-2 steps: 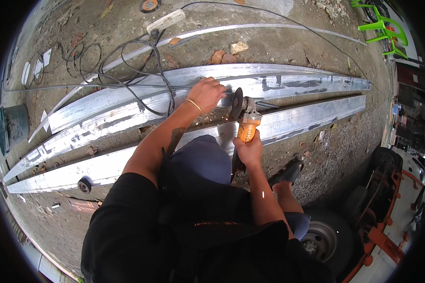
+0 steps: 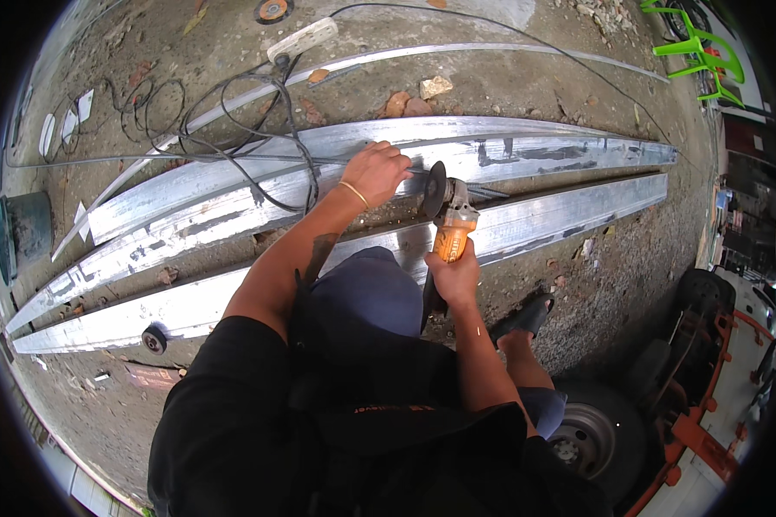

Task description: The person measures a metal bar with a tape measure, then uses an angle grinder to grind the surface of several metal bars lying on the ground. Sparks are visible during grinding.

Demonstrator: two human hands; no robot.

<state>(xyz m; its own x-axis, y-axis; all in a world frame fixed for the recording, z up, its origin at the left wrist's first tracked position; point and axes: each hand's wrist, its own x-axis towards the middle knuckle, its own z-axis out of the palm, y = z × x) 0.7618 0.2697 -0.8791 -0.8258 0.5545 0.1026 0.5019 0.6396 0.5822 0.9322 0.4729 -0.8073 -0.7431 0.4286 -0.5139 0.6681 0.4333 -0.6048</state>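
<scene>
My right hand point(image 2: 453, 274) is wrapped round the orange body of an angle grinder point(image 2: 453, 234). Its dark cutting disc point(image 2: 435, 188) stands on edge against a thin metal rod point(image 2: 336, 161). To the left of the disc my left hand point(image 2: 377, 175) is closed over the rod, its fingertips hidden beneath the hand. The rod lies across a silvery metal channel point(image 2: 543, 155), and its right end point(image 2: 489, 192) shows beyond the disc. Nearer my knee runs a second silvery channel point(image 2: 535, 220). Small bright specks fly near my right forearm.
Loops of black cable point(image 2: 297, 129) lie over the channels at left, by a white power strip point(image 2: 310, 39). A dark bucket point(image 2: 28, 228) stands far left. A loose orange disc point(image 2: 274, 10) lies at the back. A vehicle wheel point(image 2: 591, 435) is at lower right; a green chair point(image 2: 703, 56) stands far right.
The bright specks have shifted, and the grinder's disc and the rod end beyond it have moved very slightly. Both hands keep their grip and place.
</scene>
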